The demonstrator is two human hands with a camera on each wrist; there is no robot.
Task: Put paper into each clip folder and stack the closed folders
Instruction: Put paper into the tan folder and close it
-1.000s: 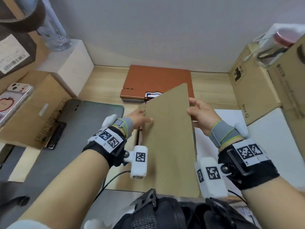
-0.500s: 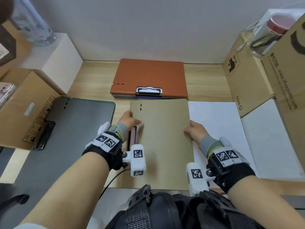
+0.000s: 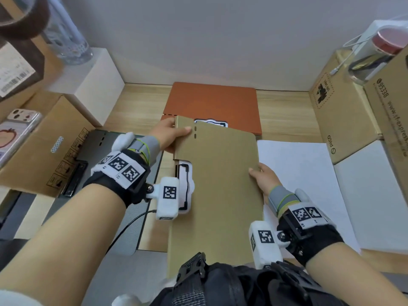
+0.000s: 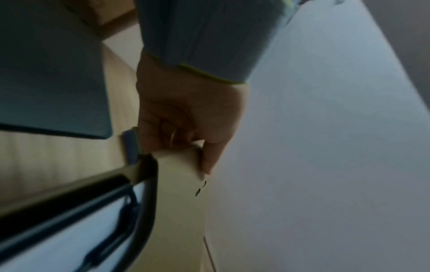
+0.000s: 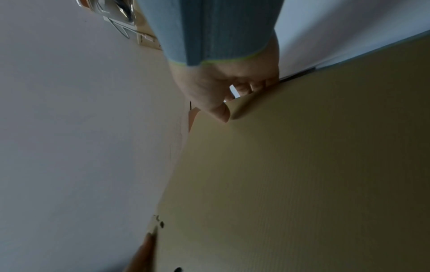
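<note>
A closed tan clip folder lies lengthwise in front of me, its far end over the near edge of the orange folder at the back of the desk. My left hand pinches the tan folder's far left corner, thumb on top; the left wrist view shows that hand curled round the corner. My right hand grips the right edge, its fingers under the cover and its thumb on top. The folder's white clip shows at its left side. Loose white paper lies to the right.
A grey folder lies open on the left, partly under my left arm. Cardboard boxes and a white box stand at the left, with a phone on one. More cardboard boxes and a red-lidded jar crowd the right.
The tan cover came down shut, then the folder slid forward onto the orange folder's edge. My left hand moved from the folder's left side up to its far left corner.
</note>
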